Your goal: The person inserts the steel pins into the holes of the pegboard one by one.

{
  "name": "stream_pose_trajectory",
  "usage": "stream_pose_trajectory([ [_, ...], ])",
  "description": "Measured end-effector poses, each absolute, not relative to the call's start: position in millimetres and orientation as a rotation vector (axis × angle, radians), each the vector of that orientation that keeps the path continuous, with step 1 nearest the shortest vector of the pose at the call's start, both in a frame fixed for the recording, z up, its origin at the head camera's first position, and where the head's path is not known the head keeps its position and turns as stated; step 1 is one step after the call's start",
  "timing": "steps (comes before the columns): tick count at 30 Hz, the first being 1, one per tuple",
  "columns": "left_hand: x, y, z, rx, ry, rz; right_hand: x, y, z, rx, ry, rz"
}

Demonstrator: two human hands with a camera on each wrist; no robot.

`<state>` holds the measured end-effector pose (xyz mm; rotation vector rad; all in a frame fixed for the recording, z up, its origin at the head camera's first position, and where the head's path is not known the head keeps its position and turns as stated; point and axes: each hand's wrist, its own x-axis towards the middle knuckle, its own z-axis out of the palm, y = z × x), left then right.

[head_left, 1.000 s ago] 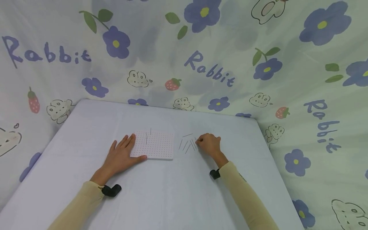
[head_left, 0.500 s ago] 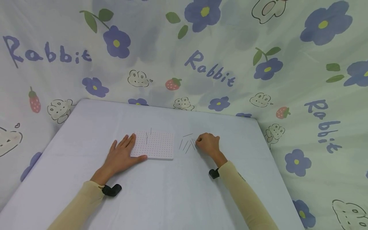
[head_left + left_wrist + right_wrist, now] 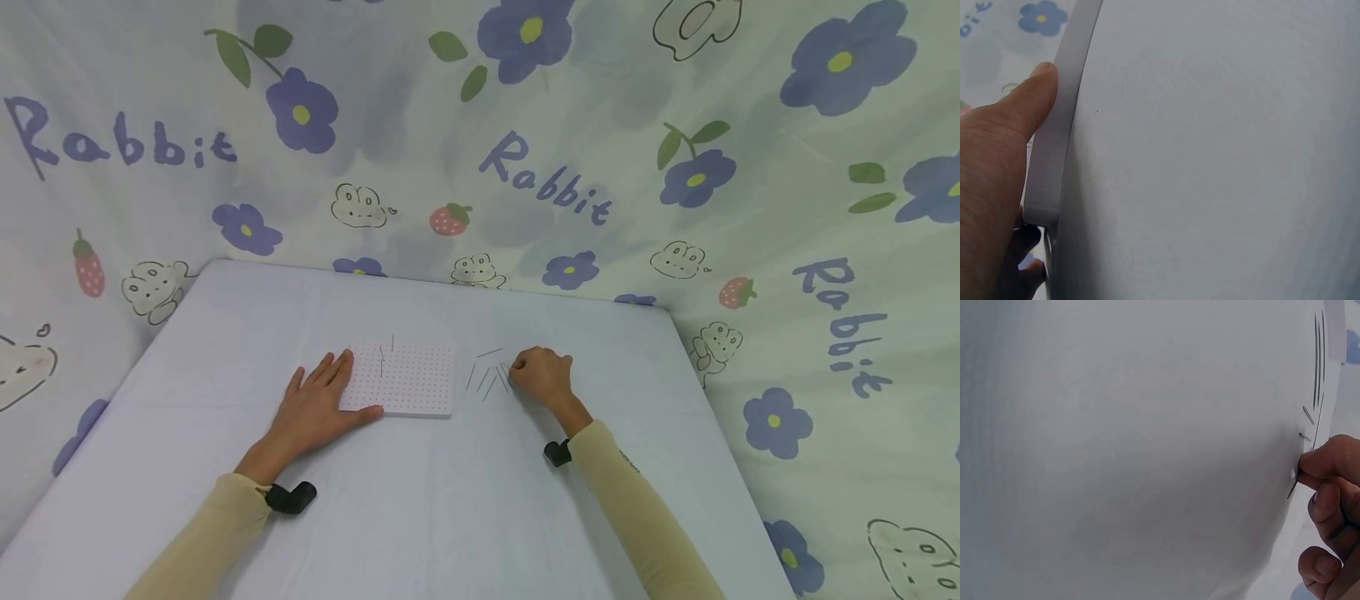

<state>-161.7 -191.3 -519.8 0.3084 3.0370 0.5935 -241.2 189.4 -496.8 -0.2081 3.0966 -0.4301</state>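
Note:
A white board (image 3: 412,387) with a grid of small holes lies on the table, and two thin dark needles (image 3: 382,367) stand up from its upper left part. My left hand (image 3: 309,412) rests on the board's left side, fingers spread and straight, thumb along the front edge. In the left wrist view the thumb (image 3: 1038,94) lies against the side of the board (image 3: 1054,162). Right of the board, my right hand (image 3: 546,377) pinches a needle (image 3: 1294,486) between thumb and forefinger, low over the cloth. Several loose needles (image 3: 1317,362) lie beside its fingertips.
White cloth (image 3: 450,500) covers the table. Behind and to the sides hangs a curtain (image 3: 420,150) printed with flowers and rabbits. A dark wrist camera (image 3: 292,497) sits at the left cuff, another camera (image 3: 558,453) at the right.
My right hand has shifted very slightly left and stays at the loose needles. The left hand and the board have not moved.

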Motion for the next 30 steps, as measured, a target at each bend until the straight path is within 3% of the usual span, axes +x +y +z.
stream_pose_trajectory([
  [30, -160.1, -191.5, -518.2, 0.316, 3.027, 0.595, -256.0, 168.6, -481.4, -0.243, 3.036, -0.585],
])
